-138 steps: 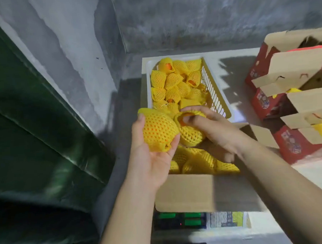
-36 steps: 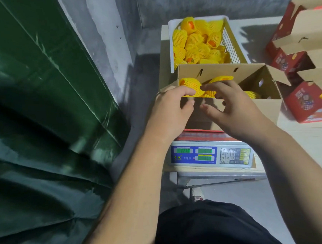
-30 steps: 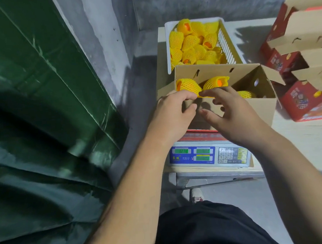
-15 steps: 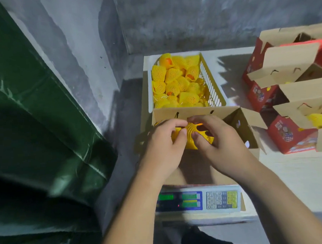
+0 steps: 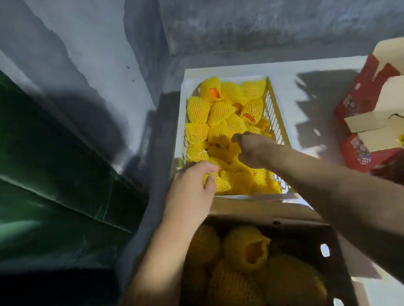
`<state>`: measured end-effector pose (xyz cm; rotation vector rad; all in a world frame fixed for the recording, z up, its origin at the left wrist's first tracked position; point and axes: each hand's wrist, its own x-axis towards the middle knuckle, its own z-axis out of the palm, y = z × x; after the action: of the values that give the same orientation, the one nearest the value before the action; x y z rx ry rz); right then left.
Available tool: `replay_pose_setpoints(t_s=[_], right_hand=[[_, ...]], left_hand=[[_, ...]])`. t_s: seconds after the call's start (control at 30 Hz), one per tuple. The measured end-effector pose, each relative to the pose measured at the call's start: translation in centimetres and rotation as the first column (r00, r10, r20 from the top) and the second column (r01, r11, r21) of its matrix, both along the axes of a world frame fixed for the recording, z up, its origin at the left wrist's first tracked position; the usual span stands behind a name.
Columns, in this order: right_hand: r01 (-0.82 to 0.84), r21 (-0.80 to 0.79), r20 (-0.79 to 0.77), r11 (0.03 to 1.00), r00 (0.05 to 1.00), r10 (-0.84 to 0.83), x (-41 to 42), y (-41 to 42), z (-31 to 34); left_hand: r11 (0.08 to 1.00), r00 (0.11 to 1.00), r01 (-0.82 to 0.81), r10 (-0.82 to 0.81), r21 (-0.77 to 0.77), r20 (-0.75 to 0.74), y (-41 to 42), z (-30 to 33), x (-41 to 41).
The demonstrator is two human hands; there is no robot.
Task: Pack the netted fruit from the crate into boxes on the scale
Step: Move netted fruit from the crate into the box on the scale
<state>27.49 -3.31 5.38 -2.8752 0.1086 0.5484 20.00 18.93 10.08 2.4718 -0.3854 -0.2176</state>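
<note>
The step in hand looks like fetching the next netted fruit from the crate, both arms reaching over the box.

The left hand sits at the crate's near left corner, back to the camera, wrist bent forward. Its fingers curl over a fruit and the thumb presses that fruit's near side, so the grasp seems closed on it, though the fruit is not yet lifted clear of the pile.

To its right and farther in, the right hand reaches deeper, in shadow, forearm stretched across the box's far flap. Its fingertips dip among the fruit around the pile's middle; blur and shade hide whether they grip one, so I cannot tell.

Next, each hand likely needs a firm hold through the soft net, then a lift back over the flap to the box just below the wrists, where several netted fruit already lie.
</note>
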Motion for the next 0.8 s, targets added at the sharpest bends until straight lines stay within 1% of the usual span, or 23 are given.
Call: replay_pose_setpoints(t_s=[0.07,0.13,0.2,0.33,0.43,0.5,0.57,0.63,0.67,0.7,0.73,0.77,0.8], right_hand=[[-0.124,-0.129,-0.11,0.984,0.988,0.11,1.5,-0.4,-2.9],[-0.224,-0.235,-0.147,0.946,0.97,0.193,2.2,-0.5,-5.4],[-0.204,-0.3,-0.145,0.932,0.975,0.167,2.9,-0.6,-7.3],[-0.12,-0.314,-0.182,0.942,0.981,0.064,4.5,-0.2,-8.7],[-0.117,-0.355,-0.113,0.928,0.99,0.081,4.9,-0.8,-9.1],[-0.085,-0.299,-0.039,0.951,0.996,0.076,4.2,-1.6,-9.1],[-0.009,-0.148,0.002,0.989,1.0,0.009,3.6,-2.6,-8.3],[0.121,0.049,0.027,0.991,0.992,-0.123,3.3,-3.5,-6.2],[0.201,0.195,0.019,0.96,0.978,-0.208,3.1,-3.7,-4.7],[0.285,0.386,-0.031,0.877,0.954,-0.297,2.8,-3.8,-3.2],[0.362,0.59,-0.141,0.722,0.926,-0.35,2.3,-3.5,-1.5],[0.426,0.746,-0.296,0.513,0.901,-0.318,1.7,-3.2,-0.1],[0.476,0.825,-0.441,0.304,0.879,-0.18,0.9,-2.8,0.7]], left_hand=[[0.996,0.999,0.004,-0.001,0.089,-0.032,-0.7,-0.4,1.2],[0.99,0.996,0.022,-0.01,0.136,-0.083,-1.2,-0.8,2.1],[0.989,0.992,0.039,-0.02,0.145,-0.126,-1.7,-1.1,2.7],[0.988,0.987,0.059,-0.036,0.146,-0.156,-1.7,-1.6,2.8],[0.987,0.978,0.073,-0.043,0.143,-0.202,-1.5,-1.9,2.5],[0.987,0.973,0.075,-0.042,0.139,-0.227,-1.3,-2.1,2.5],[0.989,0.971,0.075,-0.044,0.124,-0.233,-1.1,-2.2,2.4],[0.991,0.974,0.067,-0.041,0.112,-0.225,-0.9,-2.3,2.5],[0.993,0.974,0.061,-0.036,0.106,-0.226,-0.8,-2.4,2.5],[0.994,0.973,0.05,-0.027,0.098,-0.229,-0.8,-2.5,2.6],[0.995,0.973,0.039,-0.018,0.088,-0.231,-0.8,-2.5,2.7],[0.997,0.973,0.032,-0.015,0.07,-0.23,-1.0,-2.4,2.8],[0.999,0.973,0.026,-0.018,0.035,-0.228,-1.3,-2.3,2.9]])
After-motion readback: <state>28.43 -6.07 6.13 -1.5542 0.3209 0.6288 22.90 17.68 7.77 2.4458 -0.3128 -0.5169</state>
